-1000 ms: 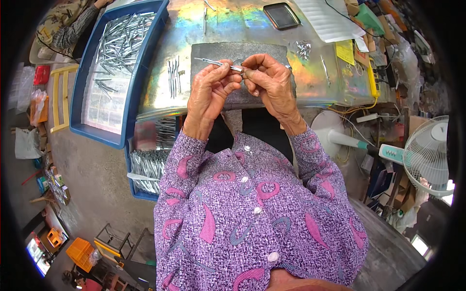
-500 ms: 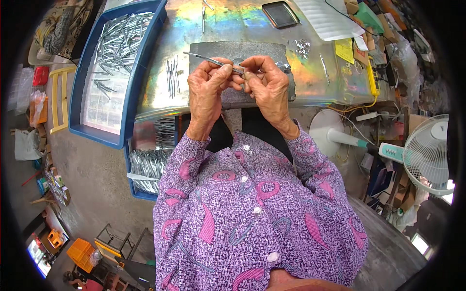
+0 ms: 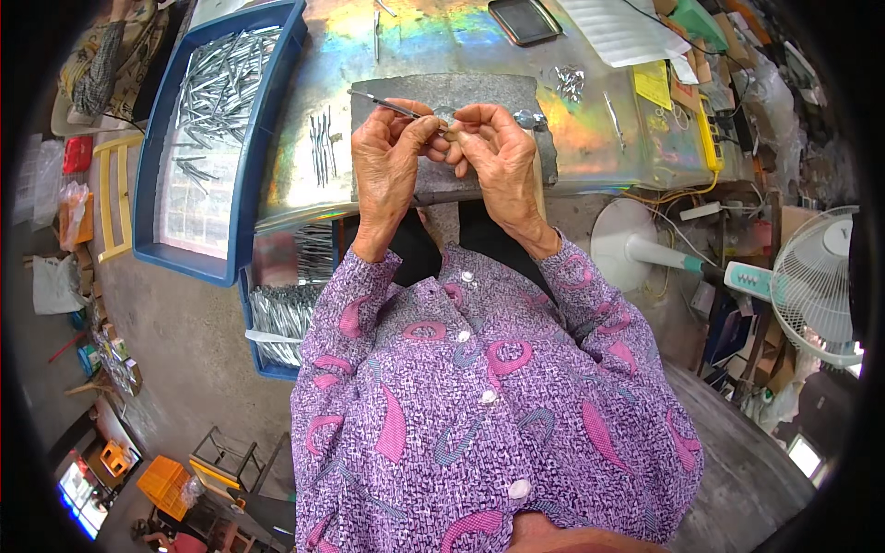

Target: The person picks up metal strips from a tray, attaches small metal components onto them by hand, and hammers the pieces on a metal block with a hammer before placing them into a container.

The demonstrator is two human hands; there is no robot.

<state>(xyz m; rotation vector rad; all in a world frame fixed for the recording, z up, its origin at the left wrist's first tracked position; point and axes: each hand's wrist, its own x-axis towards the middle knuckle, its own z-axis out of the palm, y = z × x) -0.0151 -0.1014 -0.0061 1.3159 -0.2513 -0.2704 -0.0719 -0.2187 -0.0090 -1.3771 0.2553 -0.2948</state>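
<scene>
Above a dark flat slab [image 3: 507, 88] on the table, both my hands meet at their fingertips. My left hand [image 3: 387, 170] is closed around a thin dark rod [image 3: 383, 102] with a pale tip, which slants up to the left. Its right end is hidden among the fingers. The thumb and forefinger of my right hand [image 3: 505, 170] pinch close to that end; what they hold is too small and covered to make out. Left of the slab lies a row of several slim dark rods [image 3: 321, 147]. Small shiny pieces [image 3: 570, 83] are heaped to its right.
A blue tray [image 3: 241, 212] with a pile of silvery rods [image 3: 226, 88] stands at the left, above a second blue tray [image 3: 277, 373]. A black dish [image 3: 525, 20] lies at the back. At right are a yellow power strip [image 3: 708, 138] and a fan [image 3: 820, 286]. Another person's arm [image 3: 97, 83] shows far left.
The whole view has shifted slightly. My hands stay together at the rod's end, and my right fingertips have changed their pinch a little, their lower fingers more spread.
</scene>
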